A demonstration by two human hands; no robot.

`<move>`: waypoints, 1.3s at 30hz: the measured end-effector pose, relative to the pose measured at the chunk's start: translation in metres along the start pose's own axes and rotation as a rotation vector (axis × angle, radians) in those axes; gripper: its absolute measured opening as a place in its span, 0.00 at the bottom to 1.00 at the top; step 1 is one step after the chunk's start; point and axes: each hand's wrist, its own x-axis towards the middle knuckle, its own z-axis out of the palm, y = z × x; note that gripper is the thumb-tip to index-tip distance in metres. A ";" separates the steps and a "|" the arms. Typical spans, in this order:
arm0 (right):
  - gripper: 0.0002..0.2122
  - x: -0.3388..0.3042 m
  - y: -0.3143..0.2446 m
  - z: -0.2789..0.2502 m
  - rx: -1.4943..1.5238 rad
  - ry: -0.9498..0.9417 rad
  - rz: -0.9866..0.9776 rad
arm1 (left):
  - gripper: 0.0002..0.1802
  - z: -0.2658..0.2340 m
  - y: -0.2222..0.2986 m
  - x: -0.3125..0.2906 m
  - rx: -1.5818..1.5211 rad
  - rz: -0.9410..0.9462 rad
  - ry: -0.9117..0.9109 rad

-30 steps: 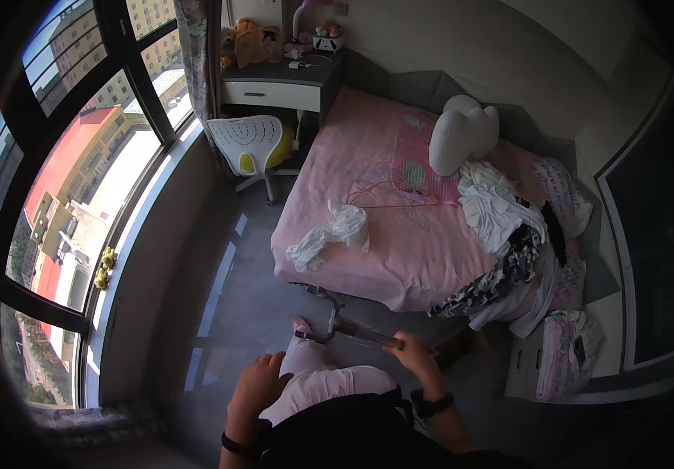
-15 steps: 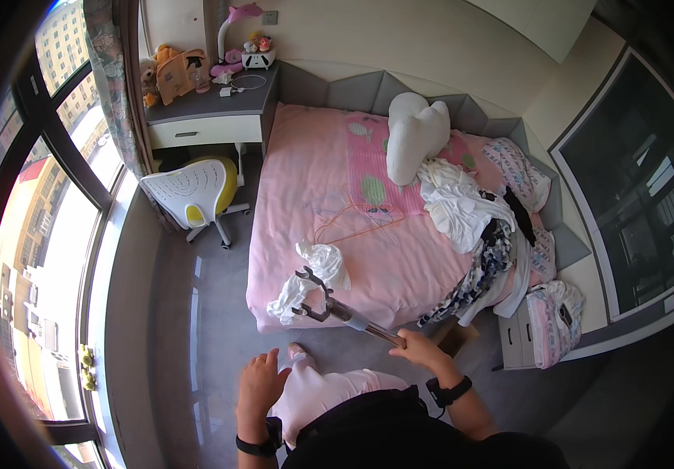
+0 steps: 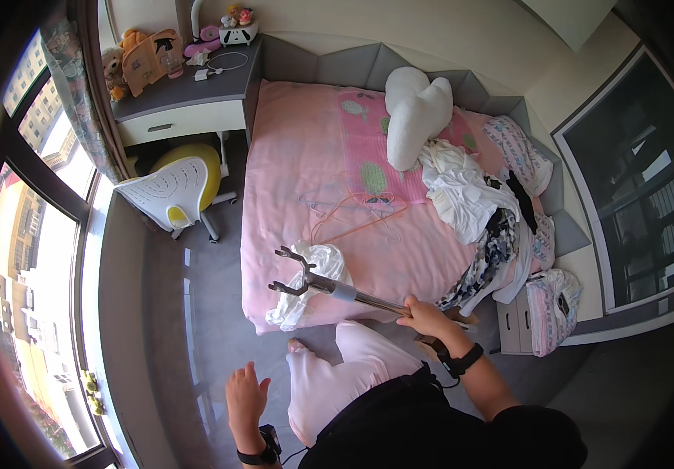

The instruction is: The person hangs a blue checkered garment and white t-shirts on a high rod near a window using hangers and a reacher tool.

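My right hand is closed round a metal clothes pole that points left over the near edge of the bed. Its forked, two-pronged head hangs above a crumpled white garment at the bed's near left corner; whether they touch I cannot tell. My left hand is empty, held low over the floor with the fingers stretched and the thumb apart. Farther in on the pink bedspread lie thin orange and bluish clothes hangers.
White clothes and a black-and-white patterned piece are heaped on the bed's right side, below a white plush cushion. A white-and-yellow swivel chair stands by the desk. A low cabinet adjoins the bed.
The pole's forked head has shifted up and left and turned. My left hand has dropped lower, away from the bed. My legs have moved, and the view has shifted slightly.
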 end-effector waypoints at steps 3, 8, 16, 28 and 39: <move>0.20 0.034 0.023 -0.024 -0.036 -0.007 -0.024 | 0.25 0.000 0.020 0.015 0.009 -0.013 -0.008; 0.19 0.103 0.053 -0.071 -0.106 0.034 0.026 | 0.24 0.002 0.069 0.047 -0.023 -0.103 -0.103; 0.18 0.240 0.148 -0.110 -0.135 0.104 -0.053 | 0.24 -0.018 0.153 0.088 -0.074 -0.197 0.003; 0.10 0.412 0.224 -0.106 -0.294 0.103 0.076 | 0.24 -0.013 0.206 0.070 -0.116 -0.676 -0.091; 0.08 0.495 0.190 -0.067 -0.221 0.297 0.029 | 0.22 -0.026 0.233 0.137 -0.168 -0.674 -0.253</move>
